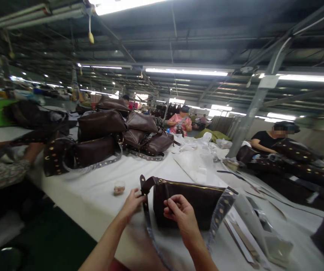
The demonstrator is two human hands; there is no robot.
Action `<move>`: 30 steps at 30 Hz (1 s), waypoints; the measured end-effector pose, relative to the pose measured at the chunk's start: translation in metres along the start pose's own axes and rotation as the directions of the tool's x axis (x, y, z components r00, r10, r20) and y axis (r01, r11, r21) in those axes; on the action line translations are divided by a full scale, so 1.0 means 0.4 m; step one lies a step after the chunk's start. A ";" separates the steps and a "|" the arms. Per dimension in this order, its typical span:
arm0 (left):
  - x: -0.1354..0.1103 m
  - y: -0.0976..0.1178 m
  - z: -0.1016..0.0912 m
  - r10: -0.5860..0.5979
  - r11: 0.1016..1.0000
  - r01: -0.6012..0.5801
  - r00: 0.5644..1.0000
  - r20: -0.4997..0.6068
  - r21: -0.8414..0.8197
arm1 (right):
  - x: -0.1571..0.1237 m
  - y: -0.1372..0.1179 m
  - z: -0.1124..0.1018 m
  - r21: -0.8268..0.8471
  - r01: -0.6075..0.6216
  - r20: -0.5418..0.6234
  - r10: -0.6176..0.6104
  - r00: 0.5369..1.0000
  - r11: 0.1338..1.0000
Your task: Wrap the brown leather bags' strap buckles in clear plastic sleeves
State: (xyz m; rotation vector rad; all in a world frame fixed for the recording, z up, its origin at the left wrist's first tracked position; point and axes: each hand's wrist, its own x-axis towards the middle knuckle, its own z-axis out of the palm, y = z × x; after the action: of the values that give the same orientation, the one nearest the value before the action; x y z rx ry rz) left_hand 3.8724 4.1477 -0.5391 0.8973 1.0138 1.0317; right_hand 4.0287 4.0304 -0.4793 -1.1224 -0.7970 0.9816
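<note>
A dark brown leather handbag (pixel 195 201) stands upright on the white-covered table in front of me, a gold zipper (pixel 195 185) along its top. Its shoulder strap (pixel 150 226), with metal eyelets and partly wrapped in clear film, loops down toward me. At the bag's left end, my left hand (pixel 132 205) has its fingers closed on the strap near the upper corner. My right hand (pixel 182 216) is before the bag's front, thumb and fingers pinched on a dark leather zipper pull (pixel 166 190) that hangs from the zipper's left end. The fingertips partly hide it.
Brown bags (pixel 101 126) are piled at the back left. A small clear tub (pixel 119 188) stands left of my hands. On the right lie a tape dispenser (pixel 263 226) and flat strips (pixel 242 241). Co-workers sit at left, right and behind the table, near a metal post (pixel 252 116).
</note>
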 end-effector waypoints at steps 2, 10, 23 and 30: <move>0.017 -0.024 0.001 -0.101 0.990 0.110 0.991 0.093 -0.093 | 0.007 0.008 -0.012 -0.109 0.029 0.027 -0.026 0.999 0.994; -0.013 -0.050 -0.025 0.081 0.903 -0.012 0.986 0.143 -0.430 | 0.014 -0.026 -0.006 -0.792 0.558 0.295 -0.645 0.705 0.247; -0.151 0.062 0.008 0.506 0.836 -0.457 0.856 0.107 -0.305 | 0.068 -0.175 0.269 -0.854 0.439 0.391 -0.213 0.895 0.280; -0.195 0.075 0.054 0.468 0.809 -0.292 0.845 0.259 -0.510 | 0.099 -0.192 0.273 -0.819 0.437 0.399 -0.178 0.900 0.372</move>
State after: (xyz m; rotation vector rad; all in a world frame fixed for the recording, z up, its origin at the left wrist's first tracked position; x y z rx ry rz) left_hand 3.8714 4.0787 -0.4871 0.8783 0.2358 1.3103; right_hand 3.9627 4.0957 -0.3757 -1.6770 -1.8216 0.2784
